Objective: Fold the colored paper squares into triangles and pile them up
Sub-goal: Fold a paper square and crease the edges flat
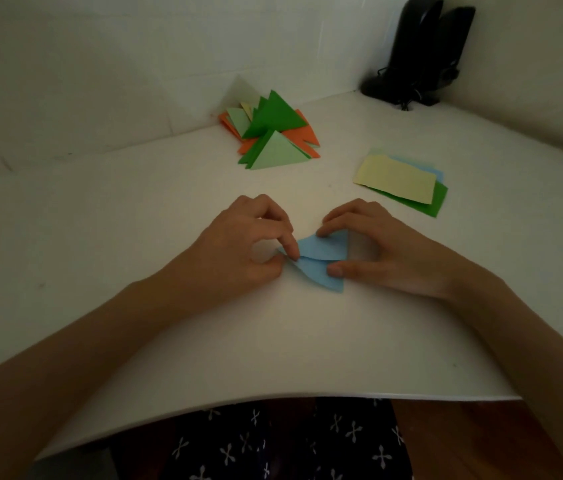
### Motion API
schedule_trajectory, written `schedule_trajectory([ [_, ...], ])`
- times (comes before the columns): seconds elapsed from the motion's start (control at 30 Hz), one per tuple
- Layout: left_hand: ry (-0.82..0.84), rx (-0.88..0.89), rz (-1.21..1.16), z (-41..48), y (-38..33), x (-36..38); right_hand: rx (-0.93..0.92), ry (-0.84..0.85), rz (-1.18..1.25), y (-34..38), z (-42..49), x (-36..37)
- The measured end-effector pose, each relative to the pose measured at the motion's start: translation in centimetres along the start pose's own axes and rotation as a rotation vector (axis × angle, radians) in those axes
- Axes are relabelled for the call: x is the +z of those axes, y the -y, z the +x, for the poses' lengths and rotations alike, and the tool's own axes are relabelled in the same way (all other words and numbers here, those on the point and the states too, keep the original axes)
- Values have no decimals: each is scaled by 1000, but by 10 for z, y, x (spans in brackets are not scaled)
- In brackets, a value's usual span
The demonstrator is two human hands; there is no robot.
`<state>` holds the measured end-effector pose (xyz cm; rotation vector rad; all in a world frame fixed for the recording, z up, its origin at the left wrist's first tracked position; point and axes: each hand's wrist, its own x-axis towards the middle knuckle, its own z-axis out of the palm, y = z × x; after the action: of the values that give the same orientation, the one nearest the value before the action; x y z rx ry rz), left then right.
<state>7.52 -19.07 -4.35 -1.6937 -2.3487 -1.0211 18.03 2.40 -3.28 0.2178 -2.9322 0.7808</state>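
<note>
Your left hand (249, 244) pinched the blue paper (321, 252) by its left corner; your right hand (380, 247) pinched its right side. Had a corner slipped, the crease might have skewed.

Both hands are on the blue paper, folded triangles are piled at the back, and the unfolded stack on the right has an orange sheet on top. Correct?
Not quite: in the head view the top sheet of the unfolded stack is pale yellow, not orange. The rest stands: left hand and right hand on the blue paper, folded triangles piled at the back.
</note>
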Motion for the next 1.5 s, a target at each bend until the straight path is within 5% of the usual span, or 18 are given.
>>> schedule_trajectory([
  [0.2, 7, 53, 20, -1, 0, -3, -65, -160, -106, 3, 4, 3],
  [0.4, 60, 118, 13, -1, -1, 0, 89, -352, 57, 8, 13, 9],
  [0.6, 109, 89, -92, -2, 2, 5, 15, -406, -245, 1, 17, 15],
  [0.7, 139, 47, -143, 0, 3, 3, -143, -341, -275, 5, 12, 7],
  [0.83, 89, 45, -116, 2, 4, 6, -208, -132, 1, 20, -5, 1],
  [0.93, 78, 70, -81, 3, 4, 7, -242, -67, -147, 24, -13, 5],
  [1.2, 107, 47, -49, 1, 1, 5, -330, -173, -272, 21, -12, 7],
  [1.5, -35, -37, 52, 4, 3, 7, -82, -279, -7, 24, -9, 12],
])
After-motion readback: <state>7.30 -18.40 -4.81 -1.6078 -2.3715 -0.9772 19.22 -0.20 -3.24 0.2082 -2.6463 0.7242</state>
